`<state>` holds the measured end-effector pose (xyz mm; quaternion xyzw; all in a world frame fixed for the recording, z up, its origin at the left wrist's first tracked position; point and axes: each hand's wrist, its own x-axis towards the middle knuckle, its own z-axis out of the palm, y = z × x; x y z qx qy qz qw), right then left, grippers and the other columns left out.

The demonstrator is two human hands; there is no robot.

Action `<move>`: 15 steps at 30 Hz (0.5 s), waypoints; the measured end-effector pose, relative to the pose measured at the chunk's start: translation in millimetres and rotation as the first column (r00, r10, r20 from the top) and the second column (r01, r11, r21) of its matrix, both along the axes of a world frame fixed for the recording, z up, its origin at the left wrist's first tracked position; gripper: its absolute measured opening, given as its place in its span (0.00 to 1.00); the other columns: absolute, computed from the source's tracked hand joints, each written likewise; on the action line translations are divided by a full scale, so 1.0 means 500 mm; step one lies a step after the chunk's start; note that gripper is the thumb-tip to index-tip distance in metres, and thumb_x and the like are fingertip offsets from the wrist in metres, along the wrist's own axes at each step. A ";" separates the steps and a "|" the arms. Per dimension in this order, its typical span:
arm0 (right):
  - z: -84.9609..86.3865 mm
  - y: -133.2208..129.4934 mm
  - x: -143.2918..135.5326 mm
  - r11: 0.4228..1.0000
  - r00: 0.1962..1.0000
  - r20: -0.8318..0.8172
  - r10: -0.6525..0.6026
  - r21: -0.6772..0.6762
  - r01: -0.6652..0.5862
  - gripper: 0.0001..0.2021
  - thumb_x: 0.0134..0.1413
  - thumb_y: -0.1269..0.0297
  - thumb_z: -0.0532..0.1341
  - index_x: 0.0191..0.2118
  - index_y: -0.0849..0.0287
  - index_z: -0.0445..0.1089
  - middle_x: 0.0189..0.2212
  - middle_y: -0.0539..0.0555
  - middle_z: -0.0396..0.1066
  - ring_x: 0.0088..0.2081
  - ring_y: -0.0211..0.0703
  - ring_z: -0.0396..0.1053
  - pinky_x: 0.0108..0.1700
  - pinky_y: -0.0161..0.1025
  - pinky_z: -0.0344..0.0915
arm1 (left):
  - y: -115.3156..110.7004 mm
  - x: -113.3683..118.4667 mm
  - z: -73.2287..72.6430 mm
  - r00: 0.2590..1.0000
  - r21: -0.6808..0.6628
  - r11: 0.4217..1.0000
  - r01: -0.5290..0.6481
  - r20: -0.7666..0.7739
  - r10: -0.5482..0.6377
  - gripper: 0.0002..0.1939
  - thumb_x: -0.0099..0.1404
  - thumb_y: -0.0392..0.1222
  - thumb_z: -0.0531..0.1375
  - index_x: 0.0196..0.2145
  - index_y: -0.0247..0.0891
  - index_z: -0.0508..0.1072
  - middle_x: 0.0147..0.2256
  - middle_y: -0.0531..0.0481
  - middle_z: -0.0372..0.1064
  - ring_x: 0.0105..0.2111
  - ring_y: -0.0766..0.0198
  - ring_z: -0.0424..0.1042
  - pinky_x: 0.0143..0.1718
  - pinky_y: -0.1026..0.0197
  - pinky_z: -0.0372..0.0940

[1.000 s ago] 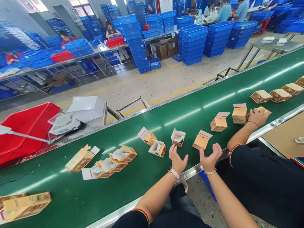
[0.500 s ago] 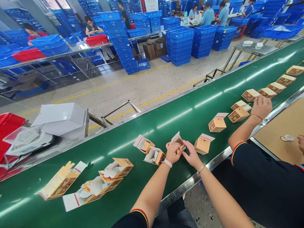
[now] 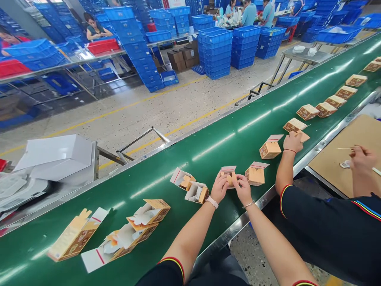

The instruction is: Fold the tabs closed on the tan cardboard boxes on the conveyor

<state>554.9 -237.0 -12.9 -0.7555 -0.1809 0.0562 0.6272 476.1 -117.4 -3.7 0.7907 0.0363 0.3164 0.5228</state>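
Both of my hands are on a small brown carton (image 3: 228, 169) standing on the green conveyor belt. My left hand (image 3: 219, 187) grips its left side, and my right hand (image 3: 243, 189) grips its right side near the front flaps. The white lid flap with a red strip stands up at the back. Just left of my left hand lies an open carton (image 3: 196, 192) with white contents, touching another open carton (image 3: 182, 179). To the right of my right hand stands a carton (image 3: 255, 174) with its front flaps folded in and its lid raised.
Several open cartons (image 3: 133, 230) lie at the belt's left. A co-worker's hand (image 3: 293, 142) touches a carton at the right, by a row of closed cartons (image 3: 327, 107). A metal rail (image 3: 268, 198) edges the belt (image 3: 166, 159). Blue crates (image 3: 217, 51) stand beyond.
My hands have turned the carton so its front flaps face me. The co-worker's hand has moved left and down onto a carton. The view has shifted slightly.
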 end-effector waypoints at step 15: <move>-0.011 0.021 0.013 0.974 0.961 -0.165 -0.223 0.002 0.226 0.26 0.42 0.45 0.63 0.44 0.57 0.68 0.52 0.61 0.62 0.52 0.52 0.63 0.54 0.49 0.63 | -0.030 0.080 -0.029 0.962 -0.315 0.928 -0.199 -0.244 0.123 0.19 0.63 0.45 0.57 0.51 0.40 0.70 0.54 0.41 0.68 0.55 0.52 0.67 0.59 0.47 0.60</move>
